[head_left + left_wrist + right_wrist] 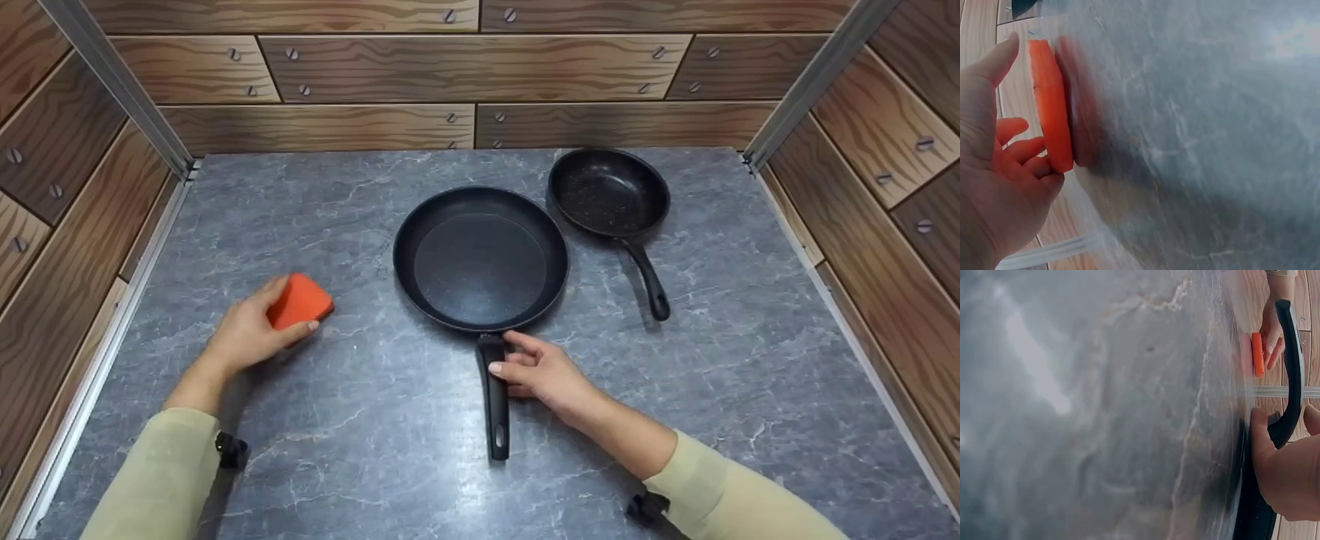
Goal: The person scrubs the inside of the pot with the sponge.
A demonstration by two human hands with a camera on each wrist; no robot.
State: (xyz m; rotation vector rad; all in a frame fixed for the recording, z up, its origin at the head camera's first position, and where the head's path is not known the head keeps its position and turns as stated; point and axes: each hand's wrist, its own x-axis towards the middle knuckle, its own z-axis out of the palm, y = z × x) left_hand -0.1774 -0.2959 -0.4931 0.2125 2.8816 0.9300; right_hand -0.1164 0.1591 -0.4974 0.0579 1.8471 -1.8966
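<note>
I count one large pan (pixel 480 266), one small pan (pixel 611 191) and one orange sponge (pixel 304 300) on the grey table (pixel 360 487), so two pans and a single sponge, with two grips at work. The sponge lies flat just to the right of my left grip (pixel 247 330), inside its spread. That grip is apart: the left wrist view shows its thumb (pixel 1002 59) clear of the sponge, while some fingertips touch the sponge's edge. The large pan's bowl sits ahead and slightly left of my right grip (pixel 555 379), and its handle (pixel 496 420) runs past that grip's left side. There the thumb lies over the handle, with fingers along its right side; I cannot tell whether this grip is clamped on it. From the right grip, the small pan is farther ahead and to the right, near the wood-patterned back wall (pixel 375 67); the sponge is well to the left.
</note>
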